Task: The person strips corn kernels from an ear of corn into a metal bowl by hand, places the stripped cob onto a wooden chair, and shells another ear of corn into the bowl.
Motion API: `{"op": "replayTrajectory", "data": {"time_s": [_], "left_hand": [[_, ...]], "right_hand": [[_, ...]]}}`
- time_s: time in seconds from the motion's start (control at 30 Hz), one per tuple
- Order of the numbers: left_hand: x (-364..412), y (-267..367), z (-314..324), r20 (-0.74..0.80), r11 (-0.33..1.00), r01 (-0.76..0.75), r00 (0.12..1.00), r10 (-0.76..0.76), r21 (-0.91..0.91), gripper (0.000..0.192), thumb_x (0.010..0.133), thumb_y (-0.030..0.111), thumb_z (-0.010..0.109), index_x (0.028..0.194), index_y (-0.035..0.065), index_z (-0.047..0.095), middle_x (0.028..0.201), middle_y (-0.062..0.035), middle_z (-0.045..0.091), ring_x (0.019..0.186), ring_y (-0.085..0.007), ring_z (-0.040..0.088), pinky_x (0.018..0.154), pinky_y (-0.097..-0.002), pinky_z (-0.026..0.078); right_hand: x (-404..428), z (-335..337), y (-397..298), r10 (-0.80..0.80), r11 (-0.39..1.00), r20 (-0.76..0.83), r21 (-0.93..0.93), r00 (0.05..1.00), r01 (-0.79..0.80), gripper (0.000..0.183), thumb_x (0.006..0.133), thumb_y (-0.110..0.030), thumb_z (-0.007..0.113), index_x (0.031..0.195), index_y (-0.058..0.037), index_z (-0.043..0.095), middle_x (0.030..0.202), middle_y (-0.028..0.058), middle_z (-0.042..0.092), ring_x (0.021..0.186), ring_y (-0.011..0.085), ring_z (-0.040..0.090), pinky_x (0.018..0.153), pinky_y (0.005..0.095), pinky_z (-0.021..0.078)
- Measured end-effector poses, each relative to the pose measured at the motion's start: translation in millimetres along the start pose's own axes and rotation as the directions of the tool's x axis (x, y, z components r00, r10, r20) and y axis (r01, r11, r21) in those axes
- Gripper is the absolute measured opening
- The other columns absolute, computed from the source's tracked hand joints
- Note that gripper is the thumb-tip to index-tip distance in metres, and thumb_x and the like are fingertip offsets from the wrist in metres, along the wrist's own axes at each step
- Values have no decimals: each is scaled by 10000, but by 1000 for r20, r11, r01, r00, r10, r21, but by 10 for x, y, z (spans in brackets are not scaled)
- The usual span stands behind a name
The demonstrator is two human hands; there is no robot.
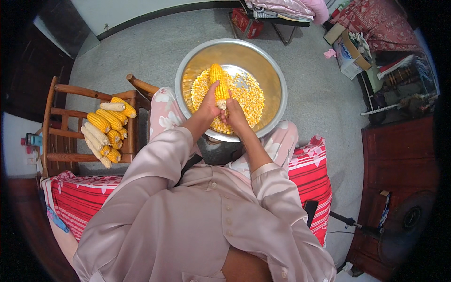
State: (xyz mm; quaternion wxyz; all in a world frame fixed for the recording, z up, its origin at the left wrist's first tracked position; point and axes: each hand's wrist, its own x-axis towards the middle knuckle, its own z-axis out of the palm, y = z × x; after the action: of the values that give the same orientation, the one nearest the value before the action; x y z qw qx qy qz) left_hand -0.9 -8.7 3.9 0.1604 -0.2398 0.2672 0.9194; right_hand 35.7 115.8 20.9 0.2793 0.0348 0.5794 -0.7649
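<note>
A yellow corn cob (217, 79) points away from me above a wide metal basin (230, 42). Around its left side wraps my left hand (210, 100), thumb along the kernels. My right hand (233, 111) is at the near end, where the cob is bare and whitish; its fingers press there, and the fingertips are partly hidden. Loose corn kernels (252, 100) cover much of the basin's bottom, with some bare metal showing toward the far side. The basin stands between my knees.
A wooden chair (81, 88) on the left carries several full corn cobs (98, 122) and stripped cobs (95, 133). A folding chair (282, 23) with bedding stands beyond the basin. At right are a cardboard box (352, 53), a phone (310, 211) and a fan (405, 222).
</note>
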Motion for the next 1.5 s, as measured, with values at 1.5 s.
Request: {"op": "replayTrajectory", "data": {"time_s": [1.5], "left_hand": [[-20,15,11,104,999,-42,994,43,-12,429,896,461,603,1128,101,589,950,-105,649,838,-240,624,699,-399,531]], "right_hand": [[-130,119,-139,-103,966,-181,-251,978,55,483,993,-288,495,1358,18,408,772,100,569,605,165,541,532,299,457]]}}
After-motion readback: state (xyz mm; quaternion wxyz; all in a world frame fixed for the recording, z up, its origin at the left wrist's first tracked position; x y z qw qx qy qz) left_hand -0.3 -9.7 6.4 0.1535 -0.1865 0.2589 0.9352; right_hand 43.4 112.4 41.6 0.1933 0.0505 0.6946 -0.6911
